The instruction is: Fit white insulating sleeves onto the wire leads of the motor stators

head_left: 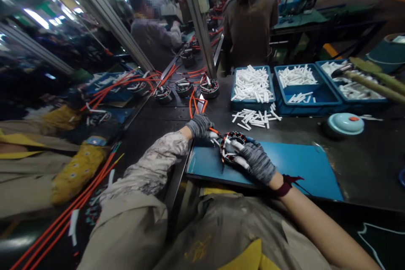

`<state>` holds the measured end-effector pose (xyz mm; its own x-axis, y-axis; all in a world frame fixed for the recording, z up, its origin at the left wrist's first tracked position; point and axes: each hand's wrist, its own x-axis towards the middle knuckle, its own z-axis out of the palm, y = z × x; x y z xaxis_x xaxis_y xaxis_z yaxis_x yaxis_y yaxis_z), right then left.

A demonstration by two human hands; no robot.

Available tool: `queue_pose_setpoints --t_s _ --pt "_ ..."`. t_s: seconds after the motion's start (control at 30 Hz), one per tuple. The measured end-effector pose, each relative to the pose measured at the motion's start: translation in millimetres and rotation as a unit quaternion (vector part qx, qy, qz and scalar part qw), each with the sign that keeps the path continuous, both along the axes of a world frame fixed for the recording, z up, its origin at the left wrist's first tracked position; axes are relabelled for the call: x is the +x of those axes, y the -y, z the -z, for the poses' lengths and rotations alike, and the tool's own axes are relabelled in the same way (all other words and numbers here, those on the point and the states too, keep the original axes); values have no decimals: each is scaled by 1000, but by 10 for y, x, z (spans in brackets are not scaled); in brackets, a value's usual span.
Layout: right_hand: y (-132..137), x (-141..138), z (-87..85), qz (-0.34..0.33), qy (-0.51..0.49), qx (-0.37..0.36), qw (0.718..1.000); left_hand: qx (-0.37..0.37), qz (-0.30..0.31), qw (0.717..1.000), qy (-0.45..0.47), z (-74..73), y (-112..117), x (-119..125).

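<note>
A ring-shaped motor stator with a dark wound rim sits over the left part of a blue board. My right hand, in a grey knit glove with white fingertips, grips the stator's right and near side. Orange cable runs from the stator to my left hand, gloved alike, its fingers closed around the cable at the upper left. Short white sleeves show near the left fingertips and by the stator. The fingers partly cover the winding, so its wires are hard to make out.
Blue bins of white tubes stand behind the board, with loose tubes in front. A lidded turquoise pot and a mallet-like tool are at right. More stators stand behind my left hand. At left, a co-worker's yellow sleeve is close.
</note>
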<state>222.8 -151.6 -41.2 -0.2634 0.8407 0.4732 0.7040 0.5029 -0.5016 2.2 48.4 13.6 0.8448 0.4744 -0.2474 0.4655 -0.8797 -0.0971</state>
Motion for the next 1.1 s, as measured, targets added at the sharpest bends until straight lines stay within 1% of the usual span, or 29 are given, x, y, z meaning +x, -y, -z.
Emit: queue_pose_setpoints --t_s 0.07,0.13,0.2,0.27,0.3,0.37,0.43,0.47,0.5,0.53,0.57,0.6,0.67,0.73,0.8,0.87,0.9,0.97,1.03,1.1 --pt "-21 75 -39 -40 8 -25 999 29 -91 995 5 -44 241 -73" --pt "-62 193 -56 -89 -12 -49 995 28 -188 982 21 -48 541 -122" --pt "-124 329 -47 -130 -64 -78 986 -9 -260 965 29 -1 833 -143" --pt "-181 460 -25 -137 -155 -125 970 -73 -308 948 41 69 1052 -139" --pt "-197 523 -12 -128 -201 -148 960 -115 -321 938 59 98 1122 -133" --pt "-181 647 18 -93 -264 -180 943 -225 -313 913 135 125 1189 -121" --pt "-87 766 55 -57 -286 -208 934 -334 -277 870 234 103 1183 -115" --pt "-12 820 78 -42 -294 -226 928 -370 -255 849 278 77 1169 -109" --pt "74 865 103 -26 -307 -244 920 -388 -237 834 313 43 1155 -96" --pt "164 899 131 -8 -325 -259 909 -387 -222 828 338 6 1145 -68" --pt "251 916 159 15 -345 -266 900 -373 -207 831 357 -32 1141 -20" --pt "327 917 188 42 -364 -263 892 -351 -188 840 369 -67 1145 49" --pt "422 871 232 90 -381 -250 885 -295 -146 871 365 -118 1167 249" --pt "435 786 252 114 -380 -239 886 -230 -111 911 325 -140 1200 489" --pt "390 701 249 118 -382 -226 888 -184 -90 945 254 -139 1230 692" --pt "325 640 234 104 -399 -216 885 -163 -89 963 195 -126 1248 800" --pt "293 618 226 88 -405 -217 884 -162 -97 965 181 -115 1251 813" --pt "230 588 206 51 -407 -223 884 -170 -122 960 188 -87 1247 781" --pt "155 571 181 28 -395 -220 892 -195 -140 947 214 -55 1231 713" --pt "56 579 144 15 -373 -217 902 -230 -143 932 242 -37 1214 648"
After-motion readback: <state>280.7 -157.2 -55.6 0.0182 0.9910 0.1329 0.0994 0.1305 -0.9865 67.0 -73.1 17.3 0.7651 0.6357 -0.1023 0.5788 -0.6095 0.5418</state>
